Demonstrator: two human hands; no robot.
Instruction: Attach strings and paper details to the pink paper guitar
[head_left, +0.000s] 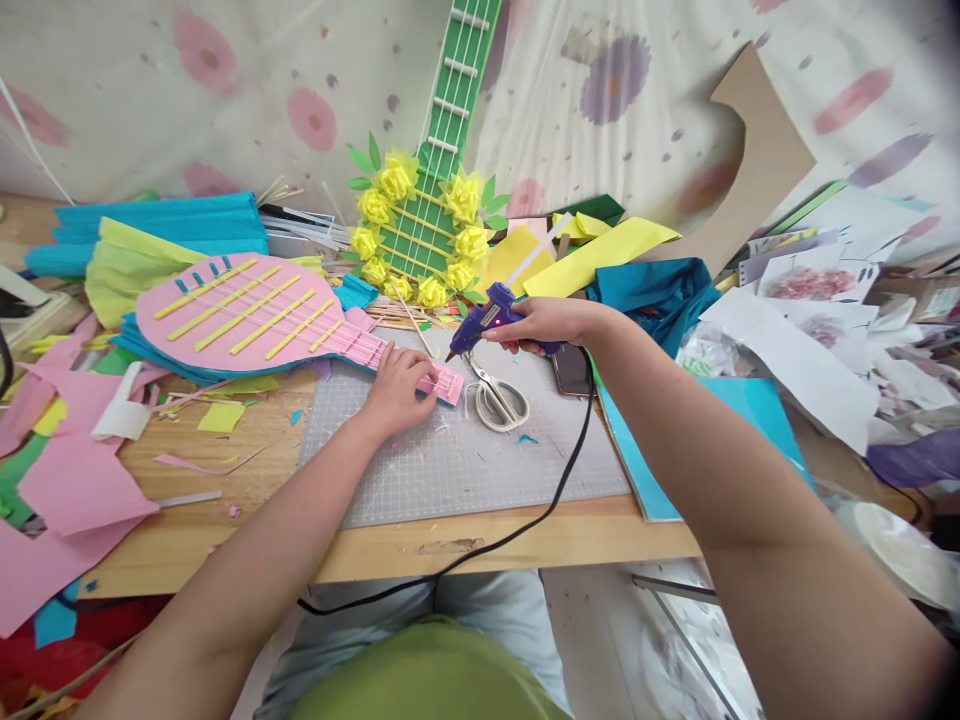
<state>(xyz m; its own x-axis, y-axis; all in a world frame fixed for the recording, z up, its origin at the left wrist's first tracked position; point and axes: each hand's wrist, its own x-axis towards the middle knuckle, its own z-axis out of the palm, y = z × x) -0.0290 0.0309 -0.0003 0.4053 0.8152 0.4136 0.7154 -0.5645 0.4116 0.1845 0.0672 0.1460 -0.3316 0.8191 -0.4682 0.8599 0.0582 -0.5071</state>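
A pink paper instrument (247, 312) with yellow strips across its body and a blue edge lies on the left, its narrow neck pointing right. My left hand (401, 390) rests on the neck near its end, fingers bent over it. In my right hand (551, 325) is a purple glue gun (484, 320) with a white glue stick in its back. Its nozzle points down and left, just above and right of the neck's tip. Scissors (499, 400) lie on the grey cutting mat (480, 470), below the glue gun.
A green instrument with yellow flowers (427, 235) leans at the back. Behind my right hand lies a phone (571, 370). Blue sheets (750, 425) are on the right, pink scraps (82, 470) on the left. The gun's black cable (525, 525) crosses the table's front edge.
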